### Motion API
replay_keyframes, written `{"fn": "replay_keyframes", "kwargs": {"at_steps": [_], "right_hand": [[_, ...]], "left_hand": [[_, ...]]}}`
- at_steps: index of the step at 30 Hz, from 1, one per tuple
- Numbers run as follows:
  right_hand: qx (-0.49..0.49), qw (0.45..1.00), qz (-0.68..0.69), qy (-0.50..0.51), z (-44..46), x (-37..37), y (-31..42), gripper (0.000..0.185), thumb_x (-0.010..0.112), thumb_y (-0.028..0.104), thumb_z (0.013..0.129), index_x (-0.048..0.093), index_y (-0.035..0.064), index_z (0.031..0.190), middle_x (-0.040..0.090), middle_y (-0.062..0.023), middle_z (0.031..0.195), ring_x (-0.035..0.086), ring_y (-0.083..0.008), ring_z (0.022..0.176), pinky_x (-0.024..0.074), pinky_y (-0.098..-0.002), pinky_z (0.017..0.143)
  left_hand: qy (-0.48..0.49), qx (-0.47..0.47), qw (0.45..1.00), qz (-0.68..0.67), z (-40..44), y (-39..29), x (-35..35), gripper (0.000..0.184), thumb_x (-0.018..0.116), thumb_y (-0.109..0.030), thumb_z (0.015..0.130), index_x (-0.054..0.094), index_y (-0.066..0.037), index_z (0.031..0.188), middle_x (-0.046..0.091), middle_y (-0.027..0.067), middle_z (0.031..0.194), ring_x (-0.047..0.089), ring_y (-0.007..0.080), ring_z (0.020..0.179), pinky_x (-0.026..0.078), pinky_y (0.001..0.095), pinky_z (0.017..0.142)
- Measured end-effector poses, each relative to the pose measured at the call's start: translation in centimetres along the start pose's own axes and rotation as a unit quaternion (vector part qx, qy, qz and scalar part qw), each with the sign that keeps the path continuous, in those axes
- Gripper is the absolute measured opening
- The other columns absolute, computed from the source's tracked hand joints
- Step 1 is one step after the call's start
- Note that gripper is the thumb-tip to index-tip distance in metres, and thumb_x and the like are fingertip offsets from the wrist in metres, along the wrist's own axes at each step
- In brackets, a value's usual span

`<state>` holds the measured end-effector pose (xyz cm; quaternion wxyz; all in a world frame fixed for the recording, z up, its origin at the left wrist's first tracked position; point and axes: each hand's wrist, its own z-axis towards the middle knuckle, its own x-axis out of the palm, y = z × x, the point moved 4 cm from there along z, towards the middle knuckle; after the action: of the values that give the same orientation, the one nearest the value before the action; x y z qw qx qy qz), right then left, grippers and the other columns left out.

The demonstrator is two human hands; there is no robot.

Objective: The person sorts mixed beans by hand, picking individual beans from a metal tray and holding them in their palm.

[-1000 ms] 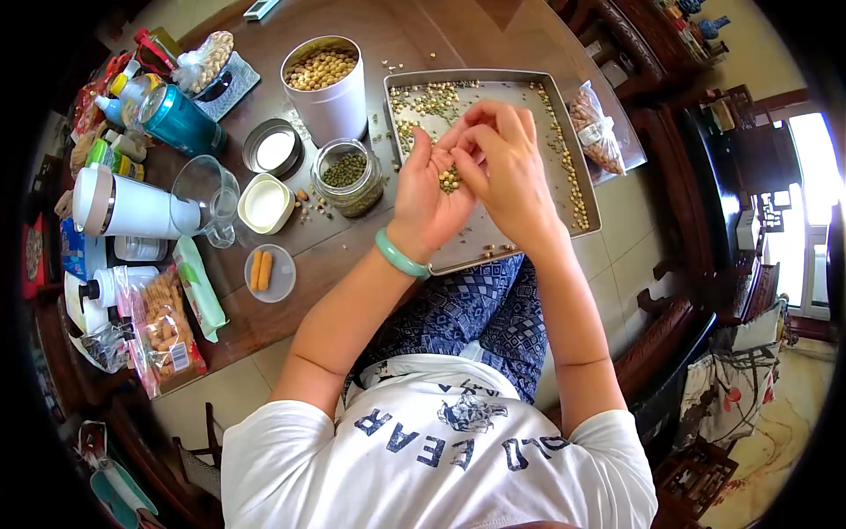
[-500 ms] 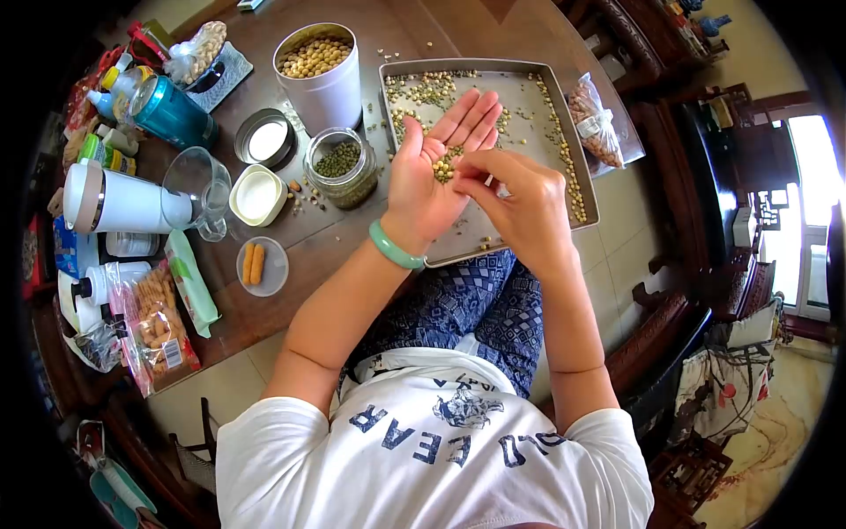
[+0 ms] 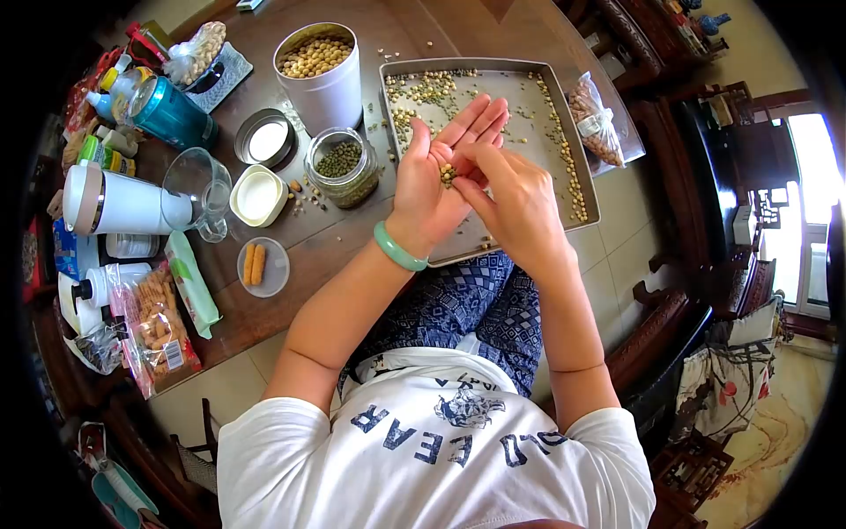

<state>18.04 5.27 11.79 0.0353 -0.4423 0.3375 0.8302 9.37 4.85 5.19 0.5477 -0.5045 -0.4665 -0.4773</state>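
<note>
Left hand (image 3: 421, 192): palm up and cupped slightly, fingers extended away from the body; it supports its load without gripping, a green bangle (image 3: 398, 248) circling the wrist.
Palm cluster (image 3: 448, 174): small yellow and green beans, gathered at the hollow of the left palm, beneath the other hand's fingertips.
Right hand (image 3: 522, 198): bent over the left palm, thumb and forefinger at the cluster; from where I stand I cannot tell whether a bean is pinched between them.
Metal tray (image 3: 455, 244): rectangular, low-walled, lying below both hands, its near edge by the person's lap.
Tray contents: mixed green and yellow beans (image 3: 436, 86) spread in the far left corner; a band of mostly yellow ones (image 3: 573, 183) along the right wall.
Glass jar (image 3: 347, 189): uncovered, left of the tray, partly filled with small green beans (image 3: 338, 160).
White canister (image 3: 328, 104): upright behind the jar, nearly full of yellowish beans (image 3: 315, 58).
Tabletop (image 3: 322, 254): brown, bearing the tray, jar and canister, with a small round dish (image 3: 277, 271) holding two brown sticks (image 3: 254, 264).
</note>
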Motion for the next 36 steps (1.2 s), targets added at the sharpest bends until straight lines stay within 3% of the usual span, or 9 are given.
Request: {"fn": "replay_keyframes", "kwargs": {"at_steps": [11,12,17,19,21,23,27,30,36], "right_hand": [[-0.068,0.99,0.08,-0.097,7.5,-1.7,2.7,0.021,0.071,0.001,0.08,0.063,0.0004,0.099,0.069,-0.008,0.084,0.068,-0.0158,0.077,0.053,-0.0272,0.071],[-0.092,0.987,0.086,-0.1,8.9,-1.3,3.4,0.021,0.071,0.001,0.08,0.063,0.0009,0.099,0.069,-0.0081,0.084,0.068,-0.0161,0.077,0.0532,-0.0276,0.07],[-0.164,0.983,0.069,-0.044,15.0,2.9,3.6,0.024,0.071,0.006,0.08,0.064,0.0026,0.103,0.07,-0.0115,0.09,0.069,-0.0218,0.079,0.0547,-0.0306,0.072],[-0.168,0.98,0.098,-0.046,15.4,3.5,3.0,0.025,0.07,0.008,0.08,0.064,0.0024,0.104,0.07,-0.0144,0.092,0.069,-0.0271,0.08,0.0544,-0.0342,0.071],[-0.171,0.976,0.126,-0.047,15.0,3.2,3.0,0.026,0.068,0.01,0.08,0.065,0.0022,0.105,0.069,-0.0173,0.094,0.068,-0.0323,0.08,0.054,-0.0377,0.07],[-0.105,0.985,0.106,-0.082,13.2,0.9,2.6,0.032,0.07,0.013,0.082,0.065,0.0034,0.111,0.069,-0.017,0.097,0.069,-0.0301,0.083,0.0554,-0.0365,0.071],[-0.068,0.986,0.069,-0.135,8.0,-2.2,1.2,0.022,0.07,0.005,0.08,0.069,0.0037,0.102,0.07,-0.0126,0.093,0.068,-0.0217,0.076,0.0546,-0.0303,0.065],[-0.026,0.993,0.029,-0.11,4.0,-2.7,0.2,0.019,0.07,0.004,0.078,0.07,0.0041,0.098,0.069,-0.0116,0.091,0.065,-0.0234,0.077,0.0534,-0.0322,0.067],[-0.036,0.996,-0.04,-0.072,0.6,-1.1,-0.1,0.026,0.072,0.003,0.072,0.074,0.0091,0.097,0.064,-0.0069,0.104,0.058,-0.0263,0.096,0.0492,-0.0351,0.08]], "left_hand": [[0.024,-0.032,0.994,-0.105,0.0,-0.1,-2.3,0.068,0.022,-0.053,0.102,0.05,0.002,0.132,0.056,0.0115,0.129,0.051,0.0263,0.121,0.042,0.0372,0.105],[-0.086,-0.017,0.995,-0.039,-0.3,-0.2,-1.4,0.063,0.028,-0.05,0.102,0.053,0.002,0.127,0.058,0.0105,0.123,0.052,0.0244,0.118,0.043,0.0372,0.104],[-0.09,0.009,0.991,-0.095,0.2,-0.1,-1.7,0.057,0.034,-0.048,0.102,0.057,0.003,0.114,0.06,0.0111,0.115,0.052,0.0239,0.115,0.041,0.0387,0.106],[-0.084,0.011,0.992,-0.092,-0.2,-0.3,-1.0,0.05,0.032,-0.032,0.105,0.04,0.006,0.136,0.043,0.0213,0.143,0.037,0.03,0.137,0.034,0.0403,0.114],[-0.093,0.021,0.992,-0.077,0.1,-0.2,-2.3,0.06,0.032,-0.047,0.102,0.056,0.007,0.117,0.059,0.0132,0.121,0.049,0.0259,0.123,0.036,0.0386,0.111],[0.201,-0.023,0.947,-0.25,0.1,-0.3,-2.2,0.062,0.03,-0.046,0.103,0.052,0.008,0.123,0.056,0.0148,0.127,0.045,0.0269,0.128,0.034,0.0386,0.113],[0.121,-0.041,0.963,-0.236,0.0,0.0,-2.4,0.065,0.027,-0.047,0.103,0.048,0.008,0.129,0.051,0.0161,0.135,0.041,0.0275,0.132,0.031,0.0385,0.115],[-0.086,0.013,0.993,-0.074,-0.1,-0.2,-0.5,0.068,0.021,-0.049,0.103,0.043,0.005,0.136,0.04,0.0165,0.145,0.039,0.0277,0.134,0.029,0.0379,0.116],[0.027,0.001,0.999,-0.036,-0.3,0.0,0.9,0.072,0.011,-0.052,0.102,0.03,0.002,0.145,0.031,0.0194,0.151,0.026,0.0298,0.142,0.019,0.0402,0.12]]}}
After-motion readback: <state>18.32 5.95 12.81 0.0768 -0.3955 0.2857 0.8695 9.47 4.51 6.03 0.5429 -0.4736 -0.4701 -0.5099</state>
